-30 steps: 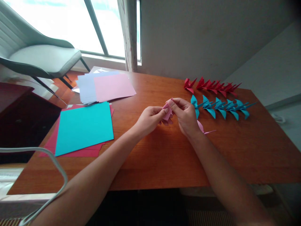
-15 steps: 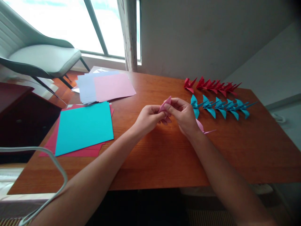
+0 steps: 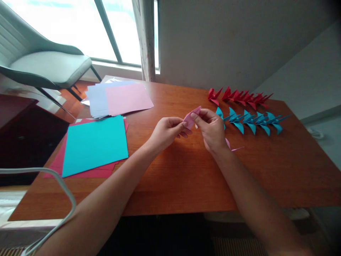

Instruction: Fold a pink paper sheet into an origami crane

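Both my hands meet over the middle of the wooden table (image 3: pixel 186 177) and pinch a small folded pink paper piece (image 3: pixel 191 117). My left hand (image 3: pixel 166 132) grips its lower left side, and my right hand (image 3: pixel 211 128) holds its right edge with thumb and fingers closed. The piece is lifted a little above the table. Behind my right hand lies another pink folded piece (image 3: pixel 231 146), partly hidden by the wrist.
A row of blue paper cranes (image 3: pixel 253 121) and a row of red paper cranes (image 3: pixel 241 95) lie at the far right. A teal sheet (image 3: pixel 94 144) tops red sheets at the left. Pink and pale blue sheets (image 3: pixel 119 99) lie beyond. A grey chair (image 3: pixel 48 64) stands by the window.
The pink folded piece has been raised and turned, so more of it now shows above my fingers. Both hands shifted slightly away from me.
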`<state>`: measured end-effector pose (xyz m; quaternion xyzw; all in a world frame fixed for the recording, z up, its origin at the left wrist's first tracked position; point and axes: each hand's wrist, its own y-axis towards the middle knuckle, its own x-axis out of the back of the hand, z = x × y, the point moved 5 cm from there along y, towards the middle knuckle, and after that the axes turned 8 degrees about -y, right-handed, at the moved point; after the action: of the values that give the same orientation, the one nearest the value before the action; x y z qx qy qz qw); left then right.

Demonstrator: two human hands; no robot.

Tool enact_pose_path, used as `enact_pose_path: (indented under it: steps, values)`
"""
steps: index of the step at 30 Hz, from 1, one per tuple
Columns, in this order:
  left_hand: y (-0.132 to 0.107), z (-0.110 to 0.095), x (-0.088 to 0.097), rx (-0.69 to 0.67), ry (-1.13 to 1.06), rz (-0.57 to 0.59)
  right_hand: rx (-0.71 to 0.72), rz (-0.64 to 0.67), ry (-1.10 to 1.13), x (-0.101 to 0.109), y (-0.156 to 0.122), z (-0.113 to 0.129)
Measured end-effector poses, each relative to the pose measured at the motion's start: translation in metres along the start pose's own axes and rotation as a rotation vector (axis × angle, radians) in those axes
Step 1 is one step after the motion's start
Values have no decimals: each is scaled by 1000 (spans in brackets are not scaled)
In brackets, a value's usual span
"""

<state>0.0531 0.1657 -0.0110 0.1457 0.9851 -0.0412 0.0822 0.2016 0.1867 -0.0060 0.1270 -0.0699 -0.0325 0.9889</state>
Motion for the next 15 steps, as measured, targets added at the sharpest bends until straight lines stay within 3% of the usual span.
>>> enact_pose_path:
  steps: [7, 11, 15]
  values:
    - [1, -3, 9, -82, 64, -147, -88, -20, -6, 4, 0, -7]
    - [-1, -9, 12, -269, 367, -224, -91, 37, -5, -1, -1, -5]
    - [-3, -7, 4, -328, 555, -180, -98, 101, 25, -7, -2, -6]
